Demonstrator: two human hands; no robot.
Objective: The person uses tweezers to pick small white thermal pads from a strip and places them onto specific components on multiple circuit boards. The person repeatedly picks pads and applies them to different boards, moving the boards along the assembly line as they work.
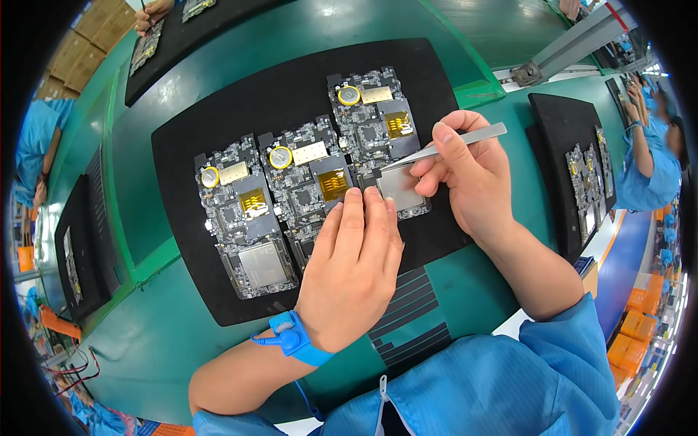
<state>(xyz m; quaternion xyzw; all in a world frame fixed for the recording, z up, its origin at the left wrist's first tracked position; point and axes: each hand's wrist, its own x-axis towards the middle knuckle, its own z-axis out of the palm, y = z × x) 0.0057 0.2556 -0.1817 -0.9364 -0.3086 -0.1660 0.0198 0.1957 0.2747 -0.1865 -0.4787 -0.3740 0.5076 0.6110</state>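
Three circuit boards lie side by side on a black foam mat (429,73): a left board (240,207), a middle board (299,182) and a right board (367,120) set farther back. Each carries a yellow-ringed coin cell, amber tape and a silver metal plate. My right hand (469,163) pinches a pair of metal tweezers (480,135), whose tips point at the right board just above its silver plate (398,190). My left hand (356,261) lies flat, fingers stretched, over the lower middle board, its fingertips by the right board's edge. It hides part of the middle board.
Green work surface (145,349) surrounds the mat. Striped black strips (411,320) lie near my front. Another mat with boards (574,145) stands at right, and a metal bar (574,43) rises at upper right. Co-workers sit along both sides; one person's hand (153,13) works at upper left.
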